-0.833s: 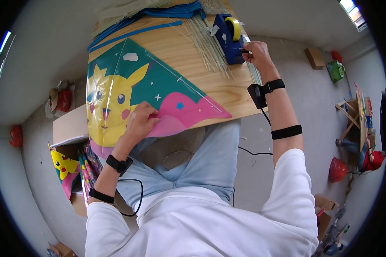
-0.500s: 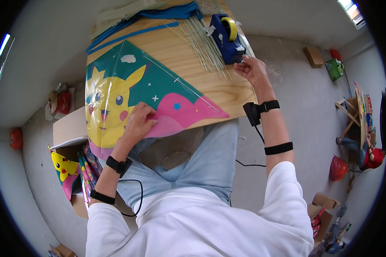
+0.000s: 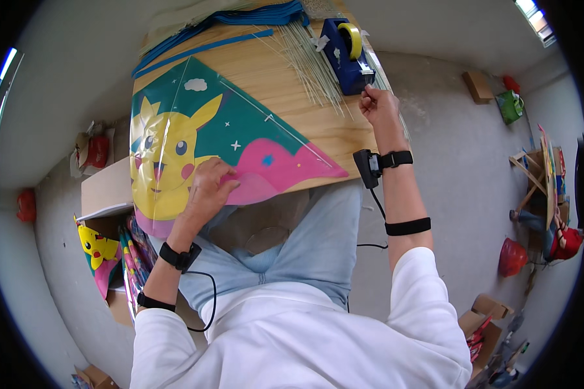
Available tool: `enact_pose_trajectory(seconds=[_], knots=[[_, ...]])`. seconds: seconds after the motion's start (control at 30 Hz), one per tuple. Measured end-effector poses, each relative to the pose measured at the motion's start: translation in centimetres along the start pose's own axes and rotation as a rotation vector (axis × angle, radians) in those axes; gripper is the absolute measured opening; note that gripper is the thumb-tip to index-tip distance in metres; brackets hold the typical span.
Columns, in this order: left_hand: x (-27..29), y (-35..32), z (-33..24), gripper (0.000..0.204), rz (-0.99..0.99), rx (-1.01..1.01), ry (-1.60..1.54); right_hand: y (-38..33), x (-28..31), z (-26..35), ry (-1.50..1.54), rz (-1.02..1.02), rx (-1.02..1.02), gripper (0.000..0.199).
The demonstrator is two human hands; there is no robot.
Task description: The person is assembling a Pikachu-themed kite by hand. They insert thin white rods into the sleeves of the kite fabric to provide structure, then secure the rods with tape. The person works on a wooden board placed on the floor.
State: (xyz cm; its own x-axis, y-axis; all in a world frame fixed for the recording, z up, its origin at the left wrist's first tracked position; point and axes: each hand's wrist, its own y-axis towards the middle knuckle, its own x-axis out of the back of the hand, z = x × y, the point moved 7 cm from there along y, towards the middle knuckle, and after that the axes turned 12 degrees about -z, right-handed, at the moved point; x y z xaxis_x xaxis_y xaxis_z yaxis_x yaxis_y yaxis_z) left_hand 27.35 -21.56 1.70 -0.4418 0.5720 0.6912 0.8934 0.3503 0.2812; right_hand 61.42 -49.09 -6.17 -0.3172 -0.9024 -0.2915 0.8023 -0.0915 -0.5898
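Note:
A kite sheet (image 3: 207, 139), green and pink with a yellow cartoon character, lies on the wooden table and overhangs its near edge. Thin pale rods run along its slanted right edge and down its middle. My left hand (image 3: 207, 187) rests on the sheet's lower part, fingers bent and thumb apart from them. At the table's right side stands a blue tape dispenser (image 3: 349, 71) with a yellowish tape roll (image 3: 351, 40). My right hand (image 3: 379, 107) pinches the tape end at the dispenser's cutter; the tape itself barely shows.
Thin pale sticks (image 3: 305, 61) lie left of the dispenser, near blue strips (image 3: 233, 21) at the table's far side. An open cardboard box (image 3: 107, 188) with colourful kites stands at my left. Far right, another person (image 3: 564, 241) sits by a table.
My right hand has drawn closer to the dispenser's front end, its fingers now more tightly closed, and its forearm has shifted left. My left hand has stayed on the kite sheet.

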Motion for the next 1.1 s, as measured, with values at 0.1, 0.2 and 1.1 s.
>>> enact_pose_trajectory(seconds=[0.1,0.2,1.1], knots=[[0.4,-0.6,0.5,0.021,-0.023,0.010,0.005,-0.3,-0.7,1.5,-0.278,-0.132,0.247,0.014],[0.8,-0.7,0.9,0.021,-0.038,0.037,-0.004,-0.8,-1.0,2.6,-0.483,-0.260,0.407,0.014],[-5.3,3.4,-2.4,0.050,0.069,-0.253,0.183,-11.3,-17.9,-12.4,-1.607,0.938,0.841,0.018]])
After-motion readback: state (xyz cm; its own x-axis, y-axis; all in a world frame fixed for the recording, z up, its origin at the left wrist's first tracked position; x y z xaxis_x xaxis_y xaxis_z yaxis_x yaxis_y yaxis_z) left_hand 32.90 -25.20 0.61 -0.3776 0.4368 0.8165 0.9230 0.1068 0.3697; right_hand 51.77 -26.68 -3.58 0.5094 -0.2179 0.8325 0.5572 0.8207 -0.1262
